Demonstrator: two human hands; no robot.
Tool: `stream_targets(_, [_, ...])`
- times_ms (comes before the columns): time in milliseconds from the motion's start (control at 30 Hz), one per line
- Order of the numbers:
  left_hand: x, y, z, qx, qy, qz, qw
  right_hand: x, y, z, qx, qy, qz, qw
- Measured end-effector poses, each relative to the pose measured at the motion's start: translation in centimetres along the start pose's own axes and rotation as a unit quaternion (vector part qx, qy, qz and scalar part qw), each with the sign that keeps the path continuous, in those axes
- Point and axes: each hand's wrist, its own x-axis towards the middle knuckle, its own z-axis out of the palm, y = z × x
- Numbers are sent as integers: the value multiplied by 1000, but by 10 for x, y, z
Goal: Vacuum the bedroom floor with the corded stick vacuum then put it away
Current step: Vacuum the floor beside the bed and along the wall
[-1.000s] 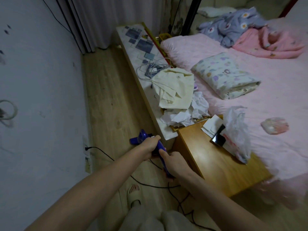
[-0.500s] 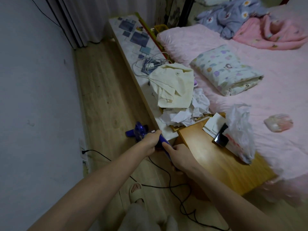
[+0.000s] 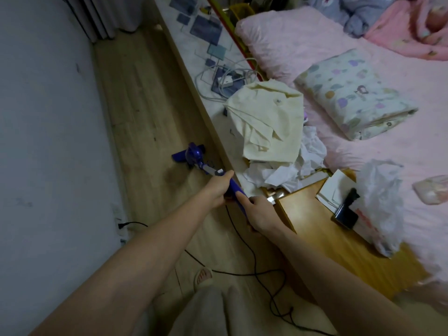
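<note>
At six o'clock, nearest us, a slippered foot stands on the wood floor, with the black cord looping past it from the wall socket at eight o'clock. Just beyond, at the centre, our left hand and right hand both have their fingers wrapped round the purple vacuum handle, left ahead of right. Its head sits on the floor toward eleven o'clock, close beside the long low bench. We judge the vacuuming is mid-way: plugged in and working the strip between wall and bench, with the far strip up to the curtain at twelve and the putting away still to do. At three o'clock a wooden table holds a plastic bag; cloths heap on the bench, and the pink bed fills the right out to one o'clock.
</note>
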Motion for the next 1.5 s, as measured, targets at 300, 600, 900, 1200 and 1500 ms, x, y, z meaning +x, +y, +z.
stream_targets(300, [44,65,-39,40,24,36,998,72,-53,32,29,1,-8,1000])
stream_targets(600, [32,54,-39,55,24,39,997,55,-46,27,39,-15,-6,999])
stream_targets(900, [-24,13,24,-32,58,20,998,-3,-15,-44,-32,-27,-13,999])
stream_targets(1200, [-74,-27,77,-70,72,18,995,-45,8,-124,-73,-117,-33,990])
stream_targets(1500, [-88,-45,31,-84,118,-3,989,-63,21,-57,-14,-110,-50,993])
